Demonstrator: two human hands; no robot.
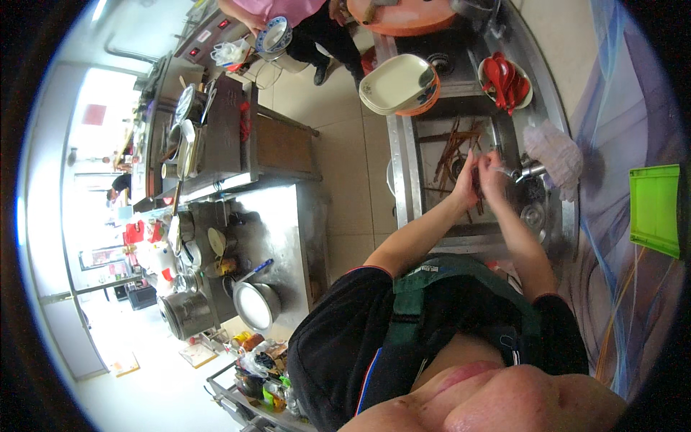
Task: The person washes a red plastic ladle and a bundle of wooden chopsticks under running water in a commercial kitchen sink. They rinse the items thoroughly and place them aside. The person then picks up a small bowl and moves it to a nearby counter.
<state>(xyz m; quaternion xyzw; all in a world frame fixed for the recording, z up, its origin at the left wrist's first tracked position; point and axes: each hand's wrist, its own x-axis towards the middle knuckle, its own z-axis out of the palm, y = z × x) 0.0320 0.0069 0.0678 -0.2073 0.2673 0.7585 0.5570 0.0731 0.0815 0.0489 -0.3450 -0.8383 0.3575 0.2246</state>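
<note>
Both of my hands are together over a stainless steel sink basin, near the tap. My left hand and my right hand face each other palm to palm. Between them is a dark brown bundle that looks like chopsticks, mostly hidden by the fingers, with tips sticking out below. More brown chopsticks lie scattered in the basin under my hands, some crossing near the drain. Water seems to run by my right hand, but blur makes this hard to tell.
Stacked cream plates rest on the sink divider. Beyond my right hand are a bowl of red spoons and a whitish cloth. An orange basin stands farther off. Another person holds a blue-patterned bowl. A steel counter lies left.
</note>
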